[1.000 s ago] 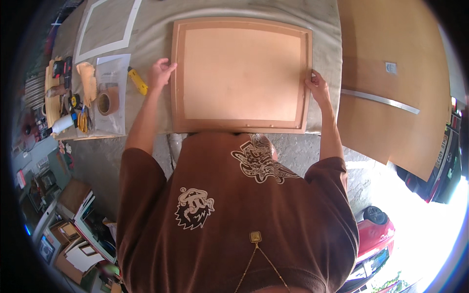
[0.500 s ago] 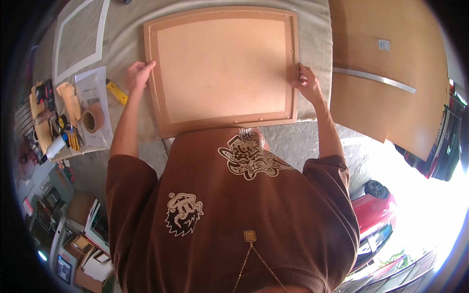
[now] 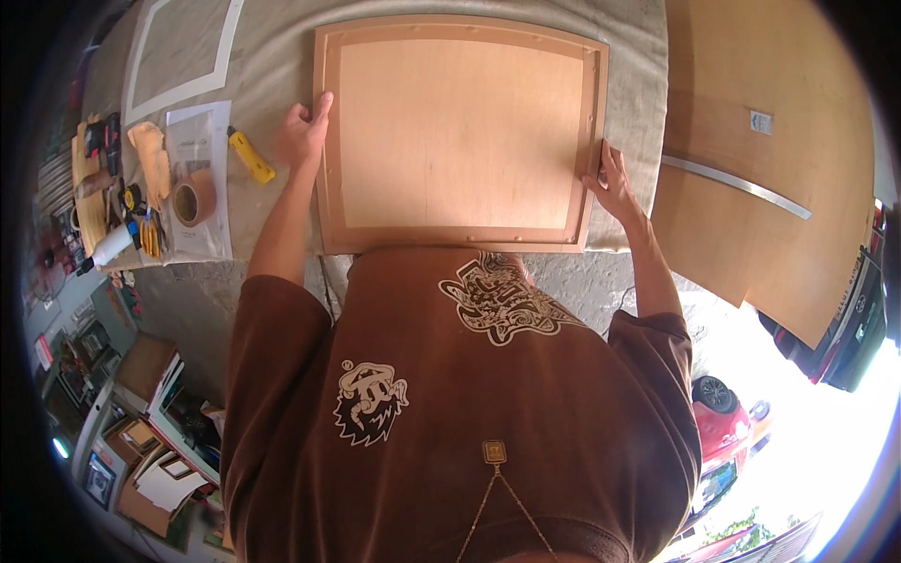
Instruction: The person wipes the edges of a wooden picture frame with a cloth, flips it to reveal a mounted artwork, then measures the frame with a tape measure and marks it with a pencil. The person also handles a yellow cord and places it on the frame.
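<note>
A wooden picture frame [image 3: 326, 192] lies back side up on the cloth-covered table in front of me, its near edge close to my body. A pale backing panel [image 3: 460, 136] fills it, with brown tape strips along the inner borders. My left hand [image 3: 305, 131] grips the left side, the thumb pointing up along the rim and the other fingers curled at the outer edge. Lower down on the right side, my right hand [image 3: 614, 188] pinches the frame, with some fingertips hidden against the edge.
Left of the frame lie a yellow-handled tool [image 3: 251, 156], a brown tape roll [image 3: 193, 199] on a plastic-wrapped sheet [image 3: 214, 141], gloves [image 3: 148, 155] and several hand tools. A white mat border [image 3: 222, 61] sits far left. At right are large brown boards [image 3: 732, 56] with a metal strip [image 3: 737, 185].
The frame has turned slightly clockwise, its near edge now almost level. Both hands stay at its sides. The whole view has shifted, so surroundings appear farther right.
</note>
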A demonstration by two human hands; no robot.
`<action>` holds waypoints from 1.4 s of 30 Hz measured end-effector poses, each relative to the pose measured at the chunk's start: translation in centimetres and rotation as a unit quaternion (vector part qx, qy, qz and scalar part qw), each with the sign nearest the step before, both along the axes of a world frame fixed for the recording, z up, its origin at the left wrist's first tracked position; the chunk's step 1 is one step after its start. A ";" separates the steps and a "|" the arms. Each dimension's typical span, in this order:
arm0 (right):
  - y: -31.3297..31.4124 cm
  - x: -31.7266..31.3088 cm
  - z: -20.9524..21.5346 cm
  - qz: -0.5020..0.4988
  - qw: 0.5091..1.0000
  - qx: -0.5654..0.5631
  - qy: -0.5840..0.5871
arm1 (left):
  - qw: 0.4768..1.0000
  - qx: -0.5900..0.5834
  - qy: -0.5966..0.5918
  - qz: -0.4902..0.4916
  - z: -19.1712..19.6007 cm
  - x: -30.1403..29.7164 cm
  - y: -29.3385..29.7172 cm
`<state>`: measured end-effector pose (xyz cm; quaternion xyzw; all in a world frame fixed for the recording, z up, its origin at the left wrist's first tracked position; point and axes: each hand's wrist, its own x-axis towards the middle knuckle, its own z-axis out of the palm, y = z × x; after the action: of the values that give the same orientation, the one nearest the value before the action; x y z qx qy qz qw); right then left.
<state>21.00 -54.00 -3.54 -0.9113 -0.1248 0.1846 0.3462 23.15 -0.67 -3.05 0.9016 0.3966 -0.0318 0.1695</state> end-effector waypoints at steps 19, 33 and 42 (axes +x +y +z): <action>0.2 -0.5 0.4 -0.076 0.996 0.043 0.002 | 0.982 -0.176 0.054 -0.049 0.5 12.4 3.3; 0.2 -0.7 -0.3 -0.059 0.997 -0.003 -0.043 | 0.998 0.013 0.011 -0.060 -1.4 9.8 1.6; 5.3 -6.4 3.5 0.022 0.951 -0.190 -0.245 | 0.944 -0.234 -0.098 -0.211 1.9 -6.8 1.1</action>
<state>14.64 -48.70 -0.02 -0.9744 -0.1881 -0.0162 0.1218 16.35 0.48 -1.11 0.8982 0.1605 -0.0701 0.4031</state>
